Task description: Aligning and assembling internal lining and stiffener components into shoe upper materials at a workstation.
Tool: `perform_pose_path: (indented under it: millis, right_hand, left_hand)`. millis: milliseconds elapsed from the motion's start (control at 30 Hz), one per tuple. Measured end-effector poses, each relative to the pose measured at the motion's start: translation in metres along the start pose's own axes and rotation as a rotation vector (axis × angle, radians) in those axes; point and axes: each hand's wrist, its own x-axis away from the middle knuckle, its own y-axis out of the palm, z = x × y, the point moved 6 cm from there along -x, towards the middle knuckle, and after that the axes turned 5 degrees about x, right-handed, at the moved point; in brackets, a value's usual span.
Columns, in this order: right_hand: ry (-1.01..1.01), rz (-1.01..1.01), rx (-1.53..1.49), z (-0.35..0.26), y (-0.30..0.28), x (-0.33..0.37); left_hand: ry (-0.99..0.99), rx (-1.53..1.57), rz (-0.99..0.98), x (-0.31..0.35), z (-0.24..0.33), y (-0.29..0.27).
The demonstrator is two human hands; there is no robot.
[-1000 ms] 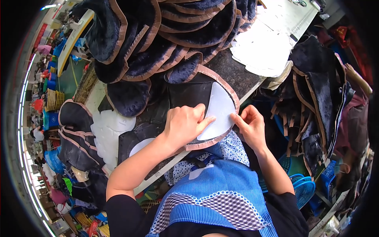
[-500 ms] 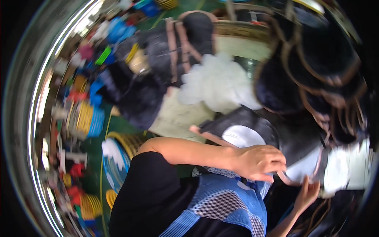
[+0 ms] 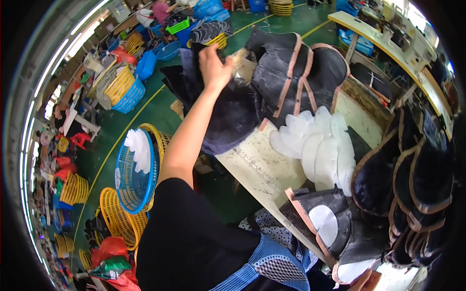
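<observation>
My left hand [image 3: 213, 72] is stretched out to the far left of the table, thumb apart from the fingers, over a pile of dark plush pieces [image 3: 232, 119]. Whether its fingertips touch the pile is hard to tell. At the lower right, my right hand [image 3: 367, 280] is partly cut off by the picture's rim. Its fingers are closed at the edge of a black piece with pinkish-brown edging [image 3: 360, 245], beside a white oval pad [image 3: 353, 271]. Another white oval pad [image 3: 324, 224] lies on the black piece just left of it.
White rounded pads [image 3: 323, 148] lie heaped on the pale table [image 3: 262, 157]. Dark edged pieces [image 3: 403, 179] are stacked at the right. Black pieces with pinkish strips [image 3: 279, 63] lie at the back. Blue and yellow baskets [image 3: 119, 179] stand on the green floor at left.
My left hand has left the black piece near my right hand and swung far out to the left pile. The view has turned left, and my right hand now sits lower in it.
</observation>
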Motion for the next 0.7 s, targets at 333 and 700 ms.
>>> perform_pose_path:
  millis: [333,700]
  right_hand:
    - [0.012,-0.296,-0.171,-0.051,0.062,-0.047]
    - [-0.362,-0.73,-0.373,-0.205,0.161,-0.077]
  left_hand:
    - [-0.782,0.405,-0.585,0.04,-0.086,-0.027]
    - [-1.041,1.534,-0.586,0.045,0.113,-0.117]
